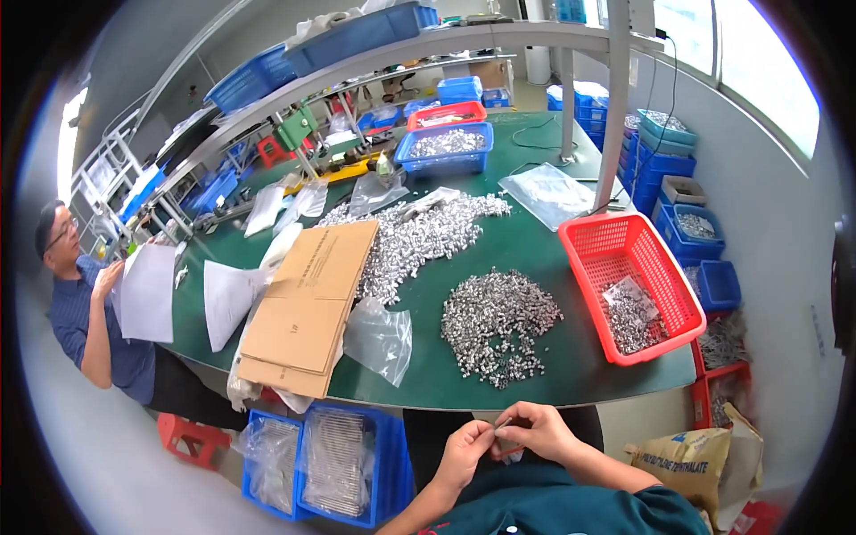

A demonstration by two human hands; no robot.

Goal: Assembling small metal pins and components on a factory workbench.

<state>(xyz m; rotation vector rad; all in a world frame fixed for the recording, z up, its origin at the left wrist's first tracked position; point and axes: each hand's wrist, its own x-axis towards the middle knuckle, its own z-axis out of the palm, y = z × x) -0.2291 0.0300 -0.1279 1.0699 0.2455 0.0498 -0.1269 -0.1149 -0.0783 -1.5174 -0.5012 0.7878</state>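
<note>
Right at the front, between the left hand (465,453) and the right hand (542,432), a small greyish piece (503,424) is pinched, mostly covered, its shape impossible to read! Just below, the bare left forearm (412,515) and the dark green shirt (571,506) are cut off by the lower edge. Up on the green-topped counter (580,374), the tiny silvery metal pieces in the near heap (495,321) are shown too small for any form to be told. Behind, the wide shiny heap (423,241) is partly hidden by flat brown cardboard sheets (308,299). Far right, a dark object (843,285) is swallowed by the black rim, unidentifiable.
</note>
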